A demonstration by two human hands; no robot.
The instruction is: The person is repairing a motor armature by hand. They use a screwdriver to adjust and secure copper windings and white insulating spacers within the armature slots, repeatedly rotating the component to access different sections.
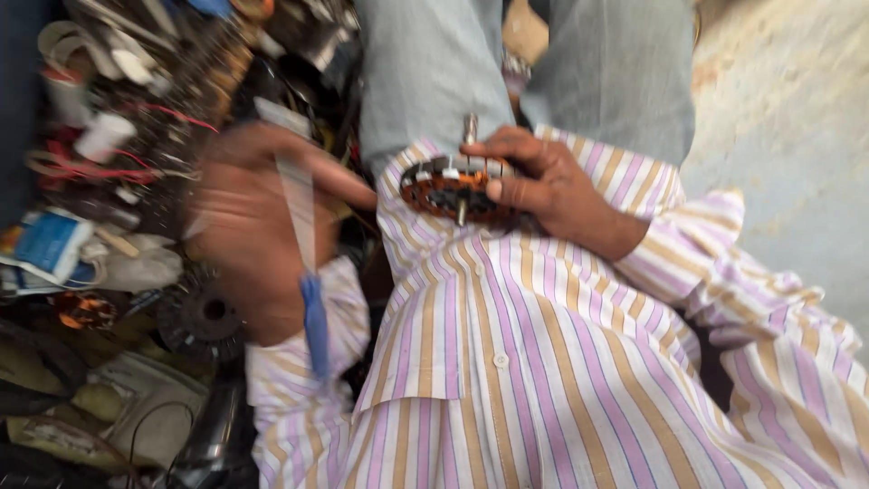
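In the head view, the right hand (543, 186) clasps a copper-wound motor stator (450, 186) against the striped shirt (507, 362), fingers wrapped over its rim. The blurred left hand (258, 231) is closed round a blue-handled flat tool (303, 244), so the winding work looks mid-step. Bringing the tool to the stator calls for a steady aim.

Metal, copper and cloth

The motor stator (453, 186) shows glossy copper windings and a dull metal shaft; the striped shirt (534, 362) is soft matt cloth; the tool's handle (316, 326) looks like blue plastic.
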